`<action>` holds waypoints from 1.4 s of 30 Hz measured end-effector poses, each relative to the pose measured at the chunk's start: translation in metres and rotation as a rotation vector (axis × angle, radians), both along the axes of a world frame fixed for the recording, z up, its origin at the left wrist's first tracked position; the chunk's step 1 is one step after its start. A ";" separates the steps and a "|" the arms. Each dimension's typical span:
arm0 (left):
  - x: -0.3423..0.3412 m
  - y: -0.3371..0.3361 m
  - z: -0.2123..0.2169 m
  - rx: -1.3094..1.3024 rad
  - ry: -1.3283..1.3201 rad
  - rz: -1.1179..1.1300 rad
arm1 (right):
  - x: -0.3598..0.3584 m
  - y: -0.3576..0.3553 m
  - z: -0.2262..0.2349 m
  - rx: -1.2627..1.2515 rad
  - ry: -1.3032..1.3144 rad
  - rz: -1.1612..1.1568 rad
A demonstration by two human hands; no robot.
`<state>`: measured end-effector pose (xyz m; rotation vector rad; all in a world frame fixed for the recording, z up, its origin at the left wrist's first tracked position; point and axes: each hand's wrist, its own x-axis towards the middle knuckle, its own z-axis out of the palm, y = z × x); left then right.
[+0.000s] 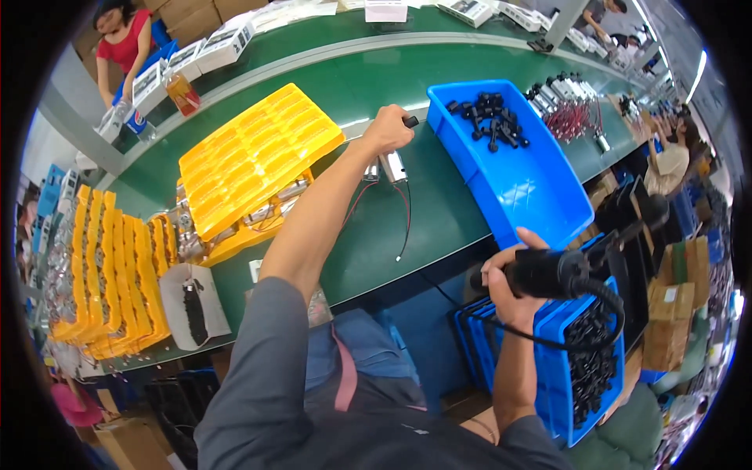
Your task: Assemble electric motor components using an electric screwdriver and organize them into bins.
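My left hand (389, 131) reaches over the green bench, its fingers closed on a small black part (410, 122) that sticks out to the right. Just below that hand lie two silver cylinders (395, 167) with red and black wires; my wrist partly covers one of them. At the bench's front edge, my right hand (511, 283) is wrapped round a black cylindrical tool (542, 273) with a thick black cable. Its kind is not clear. Between the hands stands a blue bin (533, 200) with several black parts (492, 119) in its far end.
A yellow moulded tray (262, 157) lies tilted over silver cylinders, left of my forearm. Stacked yellow trays (117, 274) fill the far left. Wired silver cylinders (560, 98) lie beyond the blue bin. Below right, another blue bin (558, 368) holds black parts. Other people work across and along the bench.
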<state>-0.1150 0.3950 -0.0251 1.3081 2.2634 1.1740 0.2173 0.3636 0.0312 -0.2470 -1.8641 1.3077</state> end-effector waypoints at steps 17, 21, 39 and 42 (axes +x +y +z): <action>0.025 -0.030 -0.043 -0.213 0.518 -0.056 | -0.014 0.009 -0.017 0.072 0.047 0.050; 0.020 -0.031 -0.044 -0.255 0.480 -0.102 | -0.017 0.002 -0.018 0.038 0.052 0.040; 0.016 -0.112 0.014 0.265 0.553 0.144 | -0.030 -0.013 -0.009 -0.139 0.009 0.032; -0.022 -0.211 0.022 0.035 0.868 0.789 | -0.042 -0.017 0.000 -0.166 -0.063 0.094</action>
